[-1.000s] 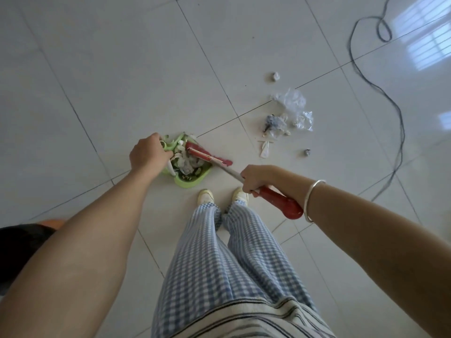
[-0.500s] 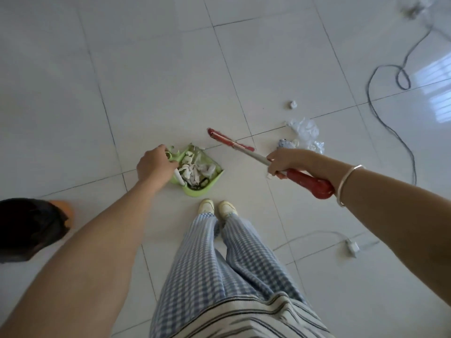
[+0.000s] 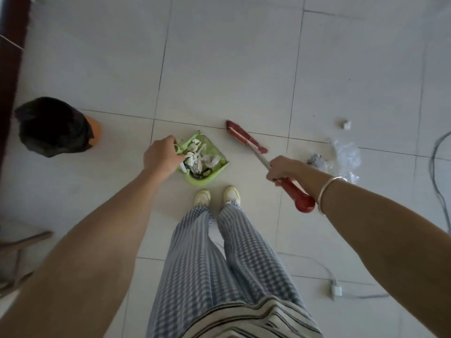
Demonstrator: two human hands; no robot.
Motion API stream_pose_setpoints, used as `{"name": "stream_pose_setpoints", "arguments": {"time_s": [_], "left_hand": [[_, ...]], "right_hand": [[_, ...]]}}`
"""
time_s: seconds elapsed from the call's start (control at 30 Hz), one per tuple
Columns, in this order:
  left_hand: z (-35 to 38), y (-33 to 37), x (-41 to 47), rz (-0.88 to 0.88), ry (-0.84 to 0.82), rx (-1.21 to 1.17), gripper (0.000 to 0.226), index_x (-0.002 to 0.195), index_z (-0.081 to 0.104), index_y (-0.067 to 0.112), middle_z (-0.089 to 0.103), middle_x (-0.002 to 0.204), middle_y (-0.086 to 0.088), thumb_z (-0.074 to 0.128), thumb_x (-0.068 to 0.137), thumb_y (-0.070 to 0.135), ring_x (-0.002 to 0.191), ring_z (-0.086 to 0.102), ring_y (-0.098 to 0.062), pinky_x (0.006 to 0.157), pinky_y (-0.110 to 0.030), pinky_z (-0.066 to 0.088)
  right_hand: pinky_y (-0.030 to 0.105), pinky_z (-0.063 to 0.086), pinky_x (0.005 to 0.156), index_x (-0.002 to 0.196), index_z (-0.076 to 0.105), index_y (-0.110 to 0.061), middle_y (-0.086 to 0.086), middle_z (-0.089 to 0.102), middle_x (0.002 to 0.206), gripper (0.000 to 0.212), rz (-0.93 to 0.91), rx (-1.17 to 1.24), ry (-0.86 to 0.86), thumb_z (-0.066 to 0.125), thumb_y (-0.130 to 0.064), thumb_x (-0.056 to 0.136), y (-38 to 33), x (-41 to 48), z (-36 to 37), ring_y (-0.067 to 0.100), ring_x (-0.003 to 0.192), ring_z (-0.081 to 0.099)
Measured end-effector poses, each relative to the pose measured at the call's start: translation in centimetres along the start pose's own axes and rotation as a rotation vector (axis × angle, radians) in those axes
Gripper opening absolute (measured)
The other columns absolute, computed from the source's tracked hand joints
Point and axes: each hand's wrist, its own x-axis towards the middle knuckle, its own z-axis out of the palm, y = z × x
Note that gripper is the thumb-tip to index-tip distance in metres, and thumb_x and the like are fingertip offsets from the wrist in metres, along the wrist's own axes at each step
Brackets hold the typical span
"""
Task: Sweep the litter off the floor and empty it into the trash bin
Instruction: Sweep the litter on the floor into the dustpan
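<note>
The left hand [image 3: 159, 156] has its fingers clamped on the green dustpan [image 3: 199, 182], which holds white litter [image 3: 200, 159]; the right hand [image 3: 284, 168] clamps its fingers on the red broom [image 3: 246, 137]. Left of the dustpan, the trash bin [image 3: 53, 128] now shows whole, only partly 0.5 s ago.

I am standing in what is looking like a room of a home. Large, glossy pale floor tiles [image 3: 219, 57] are spreading out all around me. A small orange trash bin [image 3: 96, 130], lined with a black bag [image 3: 53, 128], is sitting near a dark wooden frame [image 3: 12, 45]. A white charger [image 3: 336, 290] and its thin cord [image 3: 310, 259] are lying loose on the floor, and a dark cable [image 3: 436, 167] is trailing along the right edge.
</note>
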Motion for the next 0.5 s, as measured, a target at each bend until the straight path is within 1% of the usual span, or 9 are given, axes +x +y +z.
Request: {"name": "stream_pose_setpoints", "arguments": {"time_s": [0.03,0.07,0.17,0.23,0.33,0.4,0.43,0.5], "left_hand": [[0.5,-0.4,-0.3,-0.016,0.013,-0.012,0.030,0.104,0.059,0.006,0.066,0.101,-0.018,0.065,0.077,0.018,0.095,0.061,-0.036,0.068,-0.031,0.040],[0.9,-0.7,-0.6,-0.034,0.034,-0.030,0.029,0.103,0.058,0.006,0.066,0.100,-0.019,0.065,0.078,0.018,0.094,0.061,-0.037,0.068,-0.032,0.040],[1.7,-1.7,-1.1,-0.053,0.071,-0.052,0.028,0.103,0.058,0.005,0.067,0.097,-0.019,0.064,0.078,0.017,0.090,0.061,-0.037,0.065,-0.032,0.038],[1.7,-2.1,-1.1,-0.057,0.078,-0.063,0.028,0.104,0.058,0.006,0.067,0.098,-0.019,0.064,0.079,0.017,0.091,0.061,-0.038,0.068,-0.034,0.042],[1.3,-2.6,-1.2,-0.047,0.086,-0.086,0.028,0.105,0.059,0.006,0.067,0.100,-0.019,0.063,0.079,0.016,0.094,0.061,-0.039,0.072,-0.036,0.045],[1.1,-3.0,-1.6,-0.031,0.104,-0.112,0.026,0.103,0.059,0.005,0.067,0.099,-0.019,0.063,0.079,0.015,0.092,0.061,-0.038,0.070,-0.035,0.044],[0.9,-3.3,-1.9,-0.023,0.115,-0.129,0.025,0.101,0.059,0.005,0.067,0.098,-0.019,0.063,0.079,0.015,0.091,0.061,-0.038,0.068,-0.034,0.043],[0.5,-3.8,-2.5,-0.022,0.122,-0.156,0.025,0.101,0.060,0.004,0.067,0.097,-0.019,0.062,0.078,0.014,0.091,0.061,-0.038,0.068,-0.034,0.043]], "right_hand": [[0.020,0.041,0.048,0.068,0.047,-0.006,0.002,0.053,0.059,0.016,-0.019,-0.049,-0.017,0.048,-0.002,0.083,-0.5,-0.4,0.5,0.012,0.049,0.050],[0.020,0.041,0.050,0.068,0.047,-0.006,0.002,0.052,0.060,0.016,-0.039,-0.092,-0.041,0.048,-0.003,0.084,-1.1,-0.7,1.1,0.012,0.050,0.050],[0.021,0.040,0.051,0.081,0.049,-0.005,0.001,0.051,0.063,0.005,-0.094,-0.212,-0.119,0.049,-0.004,0.085,-2.7,-2.0,3.1,0.012,0.052,0.050],[0.021,0.039,0.049,0.087,0.049,-0.005,0.000,0.052,0.061,0.003,-0.122,-0.263,-0.131,0.049,-0.003,0.085,-3.3,-2.8,4.1,0.011,0.049,0.050],[0.021,0.041,0.046,0.098,0.045,-0.003,0.001,0.052,0.061,0.012,-0.113,-0.292,-0.115,0.048,-0.003,0.086,-3.6,-4.1,4.1,0.011,0.047,0.051],[0.019,0.039,0.046,0.102,0.050,-0.003,0.001,0.052,0.063,0.015,-0.113,-0.307,-0.097,0.048,-0.003,0.087,-3.8,-5.2,3.2,0.010,0.049,0.050],[0.019,0.039,0.048,0.103,0.053,-0.002,0.001,0.051,0.063,0.017,-0.115,-0.300,-0.090,0.047,-0.003,0.087,-4.0,-5.7,2.7,0.011,0.050,0.049],[0.020,0.039,0.051,0.098,0.054,-0.001,0.004,0.051,0.062,0.014,-0.106,-0.224,-0.082,0.047,-0.001,0.086,-4.5,-6.6,1.8,0.014,0.052,0.048]]}}
